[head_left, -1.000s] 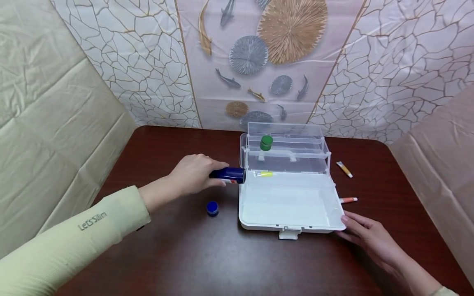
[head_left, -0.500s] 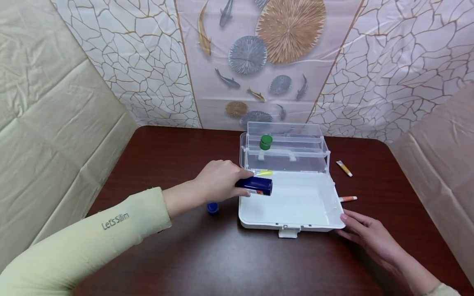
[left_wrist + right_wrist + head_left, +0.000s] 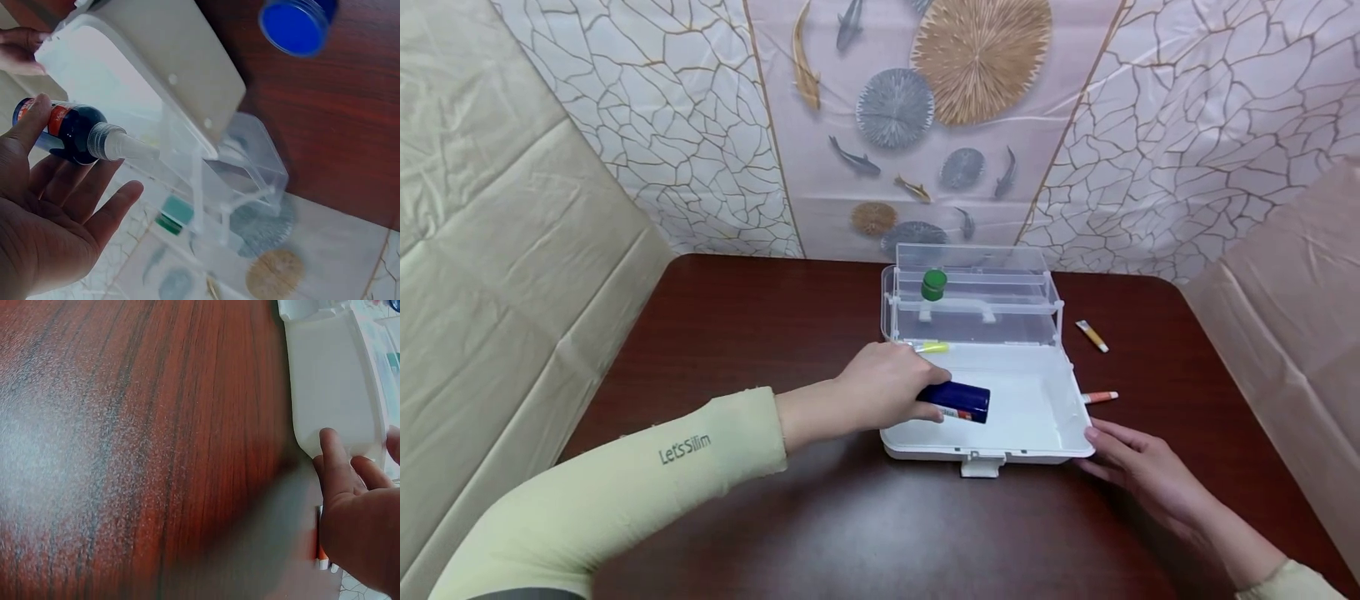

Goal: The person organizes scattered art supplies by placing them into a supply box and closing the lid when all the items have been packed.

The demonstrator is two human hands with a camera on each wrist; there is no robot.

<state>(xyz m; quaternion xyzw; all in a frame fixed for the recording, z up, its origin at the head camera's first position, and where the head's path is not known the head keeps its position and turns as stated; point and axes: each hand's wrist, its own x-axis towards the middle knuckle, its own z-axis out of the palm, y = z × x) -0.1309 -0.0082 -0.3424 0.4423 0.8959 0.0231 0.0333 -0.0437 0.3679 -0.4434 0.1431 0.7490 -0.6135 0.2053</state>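
Observation:
My left hand [image 3: 880,387] grips a dark blue bottle [image 3: 962,402] on its side above the open white storage box [image 3: 925,454]. In the left wrist view the bottle [image 3: 75,131] shows an orange label, a ribbed collar and a translucent top. At the box's front right corner, my right hand [image 3: 1157,475] holds the wall, thumb at the rim and fingers outside. In the right wrist view its fingers [image 3: 334,456] lie against the outer wall. A green-lidded jar [image 3: 934,285] sits in the raised clear tray, and a yellow tube [image 3: 934,347] lies near the box's back.
An orange tube [image 3: 1101,397] and an amber tube [image 3: 1092,336] lie on the dark wooden table [image 3: 760,308] right of the box. A blue jar [image 3: 294,28] stands left of the box in the left wrist view. Patterned cloth [image 3: 700,142] hangs behind the table.
My left hand has carried the bottle rightward and slightly nearer, from beside the box's left edge to above its interior. My right hand stays at the corner.

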